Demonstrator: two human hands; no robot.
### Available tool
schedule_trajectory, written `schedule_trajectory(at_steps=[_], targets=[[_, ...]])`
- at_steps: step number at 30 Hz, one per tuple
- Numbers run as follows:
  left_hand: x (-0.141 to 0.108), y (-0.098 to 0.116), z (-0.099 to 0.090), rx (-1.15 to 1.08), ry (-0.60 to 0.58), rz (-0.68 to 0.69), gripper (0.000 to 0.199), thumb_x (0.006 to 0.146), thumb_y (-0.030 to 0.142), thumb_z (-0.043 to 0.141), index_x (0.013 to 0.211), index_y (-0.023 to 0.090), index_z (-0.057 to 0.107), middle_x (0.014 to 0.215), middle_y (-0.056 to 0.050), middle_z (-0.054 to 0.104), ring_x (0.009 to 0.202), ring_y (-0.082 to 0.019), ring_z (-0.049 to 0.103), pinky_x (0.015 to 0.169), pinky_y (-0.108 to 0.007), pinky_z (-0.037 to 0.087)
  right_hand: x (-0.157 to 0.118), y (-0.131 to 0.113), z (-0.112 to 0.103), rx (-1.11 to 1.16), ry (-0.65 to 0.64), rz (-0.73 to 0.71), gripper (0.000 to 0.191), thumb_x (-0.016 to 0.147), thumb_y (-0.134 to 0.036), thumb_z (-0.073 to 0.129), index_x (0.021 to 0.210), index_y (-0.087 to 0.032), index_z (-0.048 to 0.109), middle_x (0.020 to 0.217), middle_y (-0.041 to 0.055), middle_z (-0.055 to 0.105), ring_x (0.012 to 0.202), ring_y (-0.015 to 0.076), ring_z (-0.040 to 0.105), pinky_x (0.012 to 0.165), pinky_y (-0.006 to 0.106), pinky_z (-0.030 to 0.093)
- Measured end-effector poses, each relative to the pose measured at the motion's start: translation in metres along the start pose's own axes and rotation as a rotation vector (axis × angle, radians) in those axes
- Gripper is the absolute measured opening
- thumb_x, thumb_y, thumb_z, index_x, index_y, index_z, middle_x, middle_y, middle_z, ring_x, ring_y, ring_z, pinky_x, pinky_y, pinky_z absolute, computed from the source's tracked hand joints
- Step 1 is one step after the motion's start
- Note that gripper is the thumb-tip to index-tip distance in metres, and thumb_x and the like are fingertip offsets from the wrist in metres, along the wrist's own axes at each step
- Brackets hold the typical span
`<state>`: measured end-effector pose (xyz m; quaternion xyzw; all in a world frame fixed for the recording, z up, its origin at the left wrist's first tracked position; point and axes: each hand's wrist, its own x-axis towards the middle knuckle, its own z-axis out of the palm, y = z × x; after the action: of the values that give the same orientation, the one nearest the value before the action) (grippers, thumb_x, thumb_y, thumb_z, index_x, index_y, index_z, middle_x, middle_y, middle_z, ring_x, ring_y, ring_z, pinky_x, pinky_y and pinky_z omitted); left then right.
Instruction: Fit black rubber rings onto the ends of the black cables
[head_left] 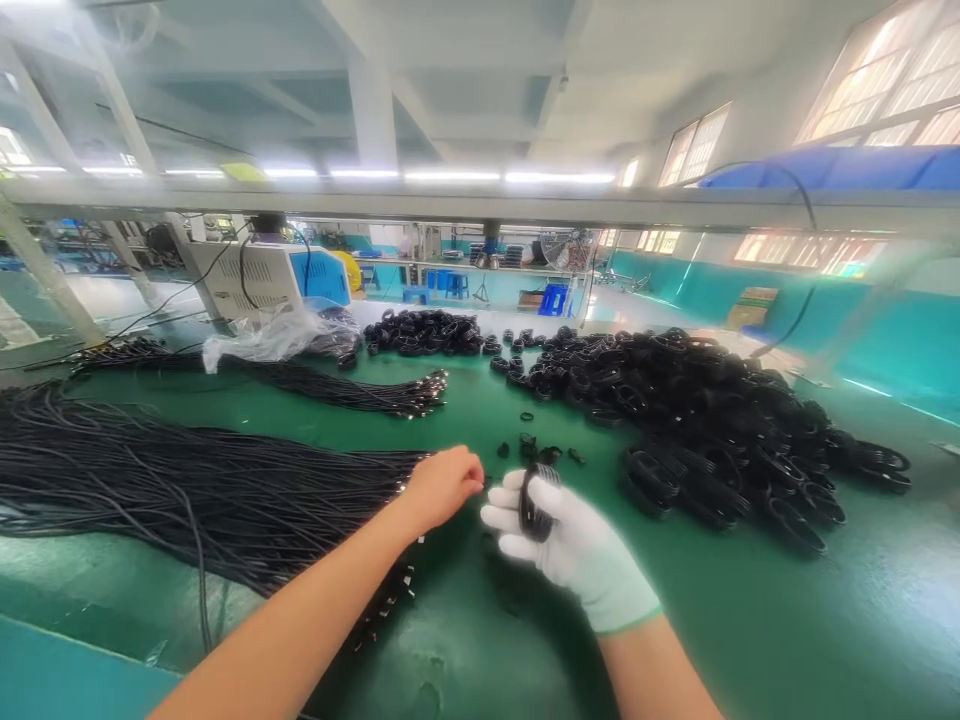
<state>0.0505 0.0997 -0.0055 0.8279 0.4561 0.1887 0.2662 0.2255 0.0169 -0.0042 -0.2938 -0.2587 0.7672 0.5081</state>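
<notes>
My right hand point(577, 545), in a white glove, holds a small coil of black cable point(537, 505) between thumb and fingers above the green tabletop. Bare and curled, my left hand point(444, 486) is just left of it, fingertips close to the gloved ones. What the left fingers pinch, if anything, is too small to make out. Beneath and beside the left forearm lies a thick bundle of long straight black cables point(247, 490), with metal-tipped ends toward my hands. A few small black pieces point(541, 452) are scattered just beyond the right hand.
A large heap of coiled black cables point(675, 390) covers the right side, with a smaller coil pile point(424, 332) at the back. Behind the left bundle lie a second cable bundle point(352, 388) and clear plastic bag point(262, 338). A white-and-blue machine point(262, 275) stands back left.
</notes>
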Motion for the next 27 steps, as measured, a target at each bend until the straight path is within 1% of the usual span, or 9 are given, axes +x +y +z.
schedule_trajectory(at_steps=[4,9,13,15,18,20,22,24,27], targets=[[-0.030,0.011,-0.014,-0.245,-0.039,-0.045,0.018,0.081,0.032,0.044,0.079,0.016,0.054,0.065,0.001,0.053,0.059,-0.011,0.049,0.055,-0.021,0.038,0.004,0.009,0.012,-0.123,0.125,-0.121,0.035,0.067,-0.029,0.075,0.092,-0.014,0.055,0.080,0.0048,0.063,0.064,0.0139,0.060,0.046,0.021,0.046],[-0.060,0.024,0.006,-0.918,-0.016,-0.221,0.017,0.075,0.030,0.054,0.073,0.014,0.050,0.064,0.002,0.054,0.051,-0.007,0.045,0.051,-0.019,0.034,0.015,0.032,0.026,-0.230,0.210,-0.196,0.043,0.058,-0.026,0.078,0.091,-0.013,0.052,0.054,-0.0031,0.054,0.043,0.0109,0.048,0.032,0.020,0.037],[-0.066,0.024,0.018,-0.911,0.099,-0.250,0.017,0.076,0.032,0.055,0.073,0.015,0.050,0.059,0.004,0.052,0.049,-0.007,0.045,0.047,-0.018,0.031,0.015,0.043,0.030,-0.176,0.191,-0.197,0.041,0.060,-0.031,0.074,0.089,-0.016,0.050,0.052,-0.0057,0.049,0.040,0.0072,0.041,0.030,0.016,0.030],[-0.071,0.023,0.017,-0.972,0.096,-0.237,0.019,0.076,0.033,0.055,0.072,0.016,0.048,0.059,0.004,0.050,0.050,-0.007,0.046,0.046,-0.017,0.031,0.012,0.044,0.027,-0.069,0.067,-0.168,0.040,0.062,-0.035,0.072,0.092,-0.019,0.051,0.061,-0.0037,0.051,0.045,0.0060,0.041,0.032,0.014,0.028],[-0.082,0.022,0.006,-1.298,0.020,-0.156,0.020,0.075,0.034,0.055,0.072,0.017,0.044,0.070,0.002,0.054,0.048,-0.006,0.046,0.044,-0.018,0.032,0.005,0.042,0.021,0.063,-0.303,-0.052,0.039,0.062,-0.037,0.073,0.091,-0.020,0.054,0.068,-0.0024,0.051,0.046,0.0050,0.041,0.032,0.013,0.028],[-0.087,0.019,-0.005,-1.427,-0.075,-0.062,0.020,0.074,0.035,0.053,0.072,0.019,0.041,0.074,0.001,0.057,0.042,-0.006,0.044,0.040,-0.019,0.031,0.002,0.040,0.019,0.037,-0.479,-0.016,0.036,0.062,-0.036,0.073,0.088,-0.019,0.055,0.069,-0.0018,0.052,0.042,0.0048,0.042,0.030,0.014,0.029],[-0.090,0.015,-0.016,-1.275,-0.199,-0.026,0.017,0.072,0.033,0.051,0.071,0.019,0.042,0.067,0.001,0.059,0.039,-0.007,0.042,0.039,-0.020,0.029,-0.001,0.037,0.021,-0.062,-0.514,-0.033,0.029,0.065,-0.031,0.069,0.085,-0.016,0.055,0.068,-0.0003,0.054,0.039,0.0058,0.045,0.029,0.015,0.031],[-0.091,0.013,-0.027,-0.896,-0.290,-0.042,0.008,0.072,0.026,0.050,0.072,0.018,0.048,0.060,0.001,0.061,0.043,-0.008,0.044,0.043,-0.020,0.030,-0.002,0.035,0.024,-0.169,-0.491,-0.036,0.024,0.068,-0.026,0.066,0.085,-0.014,0.054,0.060,0.0005,0.055,0.035,0.0070,0.046,0.030,0.016,0.032],[-0.091,0.018,-0.044,-0.336,-0.328,0.008,0.008,0.068,0.017,0.053,0.071,0.019,0.060,0.060,0.003,0.063,0.057,-0.011,0.052,0.050,-0.019,0.032,-0.004,0.033,0.027,-0.214,-0.428,0.014,0.019,0.071,-0.023,0.062,0.085,-0.013,0.054,0.052,0.0002,0.055,0.035,0.0079,0.046,0.031,0.015,0.032]])
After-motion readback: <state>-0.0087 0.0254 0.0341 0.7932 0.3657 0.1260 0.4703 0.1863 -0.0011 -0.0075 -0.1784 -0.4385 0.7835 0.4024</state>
